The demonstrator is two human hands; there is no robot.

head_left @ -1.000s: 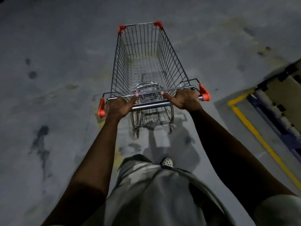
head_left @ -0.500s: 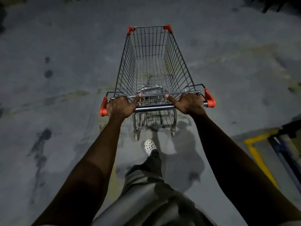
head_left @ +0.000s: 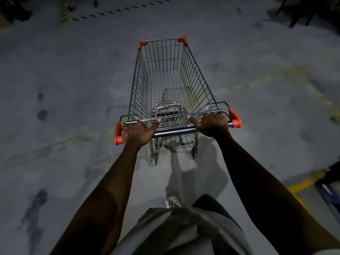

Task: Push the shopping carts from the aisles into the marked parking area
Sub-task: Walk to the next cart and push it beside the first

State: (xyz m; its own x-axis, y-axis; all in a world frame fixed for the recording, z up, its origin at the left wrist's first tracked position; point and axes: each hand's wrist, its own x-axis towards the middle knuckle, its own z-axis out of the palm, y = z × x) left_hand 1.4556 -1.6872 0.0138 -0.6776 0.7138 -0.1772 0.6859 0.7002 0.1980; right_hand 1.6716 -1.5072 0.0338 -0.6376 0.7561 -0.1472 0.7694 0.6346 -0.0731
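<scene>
From the head camera I look down along both bare arms to the shopping cart, which stands straight ahead of me on the floor, its wire basket holding nothing and its narrow end pointing away. My left hand grips the handle bar just beside the orange cap at that end, fingers curled over the bar and the thumb stretched inward along it. My right hand grips the same bar near the other orange cap in the same way, thumb pointing toward the left one. The bare middle of the bar lies between the two hands. Below them a white perforated shoe shows between the cart's rear wheels and my grey shorts. The floor is dim grey concrete with dark stains to the left and a faded yellowish band to the right of the basket. At the lower right runs a bright yellow line, with a blue frame beside it at the picture's edge.
</scene>
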